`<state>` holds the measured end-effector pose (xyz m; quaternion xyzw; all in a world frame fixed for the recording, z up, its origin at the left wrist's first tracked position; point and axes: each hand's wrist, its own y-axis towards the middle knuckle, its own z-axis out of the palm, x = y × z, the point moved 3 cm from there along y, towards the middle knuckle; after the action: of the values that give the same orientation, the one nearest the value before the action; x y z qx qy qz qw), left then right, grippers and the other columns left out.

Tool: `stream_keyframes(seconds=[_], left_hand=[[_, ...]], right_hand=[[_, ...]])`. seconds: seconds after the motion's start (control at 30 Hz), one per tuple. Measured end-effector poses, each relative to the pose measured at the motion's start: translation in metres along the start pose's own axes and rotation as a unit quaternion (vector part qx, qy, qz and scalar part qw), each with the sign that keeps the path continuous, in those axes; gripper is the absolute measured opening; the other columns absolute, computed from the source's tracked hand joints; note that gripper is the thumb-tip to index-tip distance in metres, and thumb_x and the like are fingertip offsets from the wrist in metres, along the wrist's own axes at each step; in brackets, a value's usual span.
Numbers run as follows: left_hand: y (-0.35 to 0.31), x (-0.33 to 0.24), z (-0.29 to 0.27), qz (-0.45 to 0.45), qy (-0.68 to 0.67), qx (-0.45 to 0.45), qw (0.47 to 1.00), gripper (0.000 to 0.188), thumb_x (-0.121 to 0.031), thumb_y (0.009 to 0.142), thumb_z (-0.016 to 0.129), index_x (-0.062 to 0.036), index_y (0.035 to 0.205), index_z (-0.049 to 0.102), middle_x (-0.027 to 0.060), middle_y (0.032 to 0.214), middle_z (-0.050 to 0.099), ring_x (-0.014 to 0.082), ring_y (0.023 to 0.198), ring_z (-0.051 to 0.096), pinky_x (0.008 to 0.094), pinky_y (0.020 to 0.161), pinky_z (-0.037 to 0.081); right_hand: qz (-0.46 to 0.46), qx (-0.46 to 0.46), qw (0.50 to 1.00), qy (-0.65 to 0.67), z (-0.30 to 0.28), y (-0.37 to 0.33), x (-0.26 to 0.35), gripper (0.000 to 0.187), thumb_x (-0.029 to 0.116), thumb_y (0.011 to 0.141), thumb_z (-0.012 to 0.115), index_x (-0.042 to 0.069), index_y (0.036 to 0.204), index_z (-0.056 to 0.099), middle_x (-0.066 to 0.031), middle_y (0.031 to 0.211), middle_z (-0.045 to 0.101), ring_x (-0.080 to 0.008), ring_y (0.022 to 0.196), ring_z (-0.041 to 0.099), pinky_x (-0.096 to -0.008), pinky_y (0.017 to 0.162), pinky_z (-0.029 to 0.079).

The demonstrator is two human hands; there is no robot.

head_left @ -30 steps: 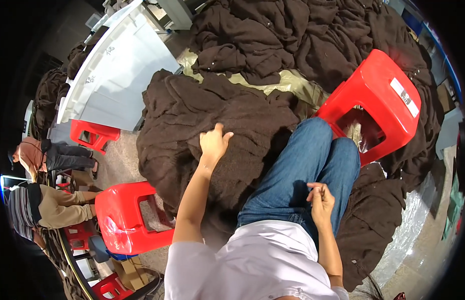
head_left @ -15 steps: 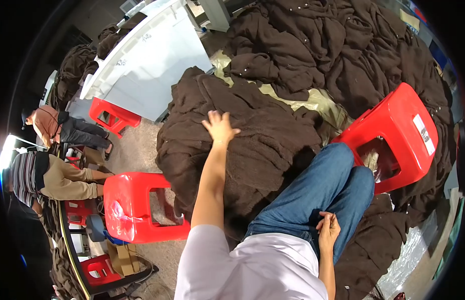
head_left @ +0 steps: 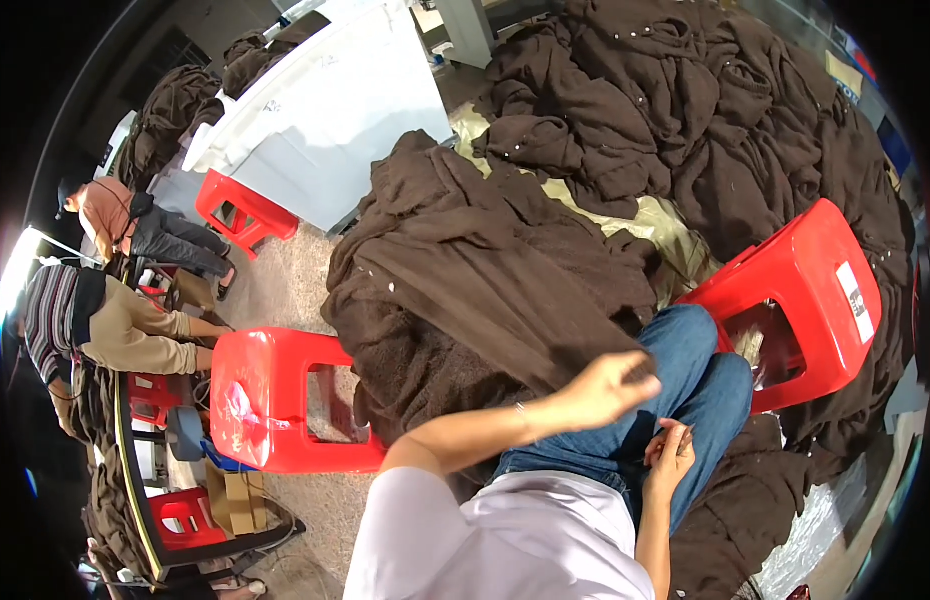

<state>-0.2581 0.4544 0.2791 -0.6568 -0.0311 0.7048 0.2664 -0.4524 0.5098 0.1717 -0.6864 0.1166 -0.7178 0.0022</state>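
I sit with my legs in blue jeans (head_left: 685,400). A heap of dark brown knit garments (head_left: 485,270) lies in front of my knees. My left hand (head_left: 607,386) is drawn back over my left thigh, its fingers closed on the near edge of the top brown garment. My right hand (head_left: 671,452) rests by my right thigh with its fingers bent; whether it holds something small I cannot tell. My white shirt (head_left: 505,540) fills the bottom of the view.
A red plastic stool (head_left: 275,400) stands at my left and another (head_left: 815,300) lies tipped at my right. More brown garments (head_left: 705,110) are piled behind. A white table (head_left: 325,110) is at the back left. Two seated people (head_left: 105,320) work at the far left.
My left hand has come back from its reach across the heap to my knee, pulling the garment's edge with it. The view has swung left and down.
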Motion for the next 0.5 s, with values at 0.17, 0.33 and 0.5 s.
stream_keyframes(seconds=[0.17, 0.33, 0.5], left_hand=[[-0.002, 0.020, 0.091, 0.197, -0.187, 0.033, 0.962, 0.032, -0.027, 0.096, 0.062, 0.0013, 0.107, 0.055, 0.0006, 0.084, 0.060, 0.0075, 0.078, 0.053, 0.0248, 0.069, 0.047], [0.008, 0.018, 0.027, 0.235, 0.285, -0.036, 0.929, 0.047, -0.033, 0.073, 0.081, 0.0009, 0.090, 0.053, 0.0215, 0.087, 0.060, 0.0357, 0.081, 0.061, 0.0426, 0.069, 0.048], [-0.012, 0.006, -0.205, 0.287, 0.548, -0.415, 0.667, 0.024, 0.001, 0.085, 0.052, -0.0072, 0.104, 0.064, 0.0162, 0.107, 0.063, 0.0338, 0.106, 0.056, 0.0447, 0.093, 0.045]], right_hand=[[-0.067, -0.104, 0.989, 0.075, -0.012, -0.001, -0.022, 0.031, 0.029, 0.103, 0.046, 0.003, 0.105, 0.062, -0.0024, 0.088, 0.062, -0.0124, 0.076, 0.060, -0.0284, 0.068, 0.051], [0.093, -0.069, 0.976, 0.187, -0.036, 0.000, -0.019, 0.034, 0.037, 0.101, 0.051, 0.004, 0.099, 0.063, -0.0015, 0.066, 0.056, -0.0091, 0.052, 0.052, -0.0237, 0.043, 0.042], [0.081, -0.127, 0.976, 0.157, -0.030, -0.003, -0.016, 0.040, 0.042, 0.098, 0.054, 0.004, 0.091, 0.063, 0.0001, 0.057, 0.049, -0.0066, 0.045, 0.044, -0.0218, 0.036, 0.033]])
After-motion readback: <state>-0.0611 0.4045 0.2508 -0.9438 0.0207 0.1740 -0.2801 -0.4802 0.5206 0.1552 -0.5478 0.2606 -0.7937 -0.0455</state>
